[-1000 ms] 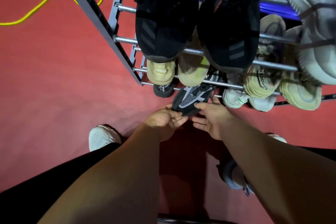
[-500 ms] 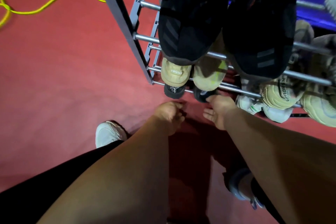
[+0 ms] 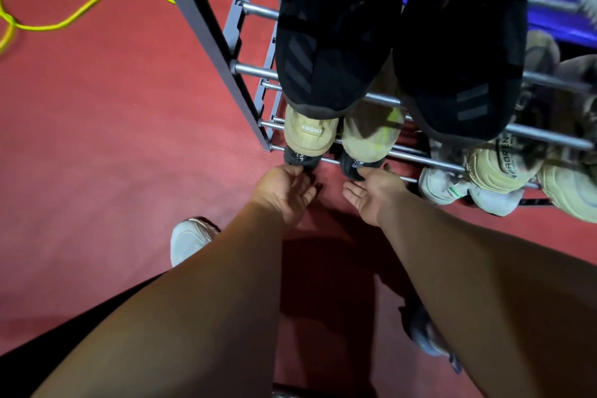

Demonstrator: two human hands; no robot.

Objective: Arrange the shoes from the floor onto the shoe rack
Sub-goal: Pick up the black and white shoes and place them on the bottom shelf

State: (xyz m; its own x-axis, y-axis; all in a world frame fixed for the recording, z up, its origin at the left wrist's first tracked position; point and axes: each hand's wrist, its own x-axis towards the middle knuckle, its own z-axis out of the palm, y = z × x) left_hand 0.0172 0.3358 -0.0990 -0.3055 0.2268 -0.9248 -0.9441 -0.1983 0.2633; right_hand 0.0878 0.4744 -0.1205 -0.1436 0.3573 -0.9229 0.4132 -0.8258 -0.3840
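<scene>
Lowest tier of the shoe rack, near-left corner: my left hand, fingers loose, touches the left black shoe at its heel; my right hand, palm open, touches the right black shoe. I'd press both in evenly.

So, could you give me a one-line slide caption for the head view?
Left hand and right hand open at the heels of two black shoes on the shoe rack's lowest tier.

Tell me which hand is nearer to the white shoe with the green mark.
The right hand. It is beside the white shoe, on its left in the picture; the left hand is farther away, at the heel of a black shoe.
</scene>
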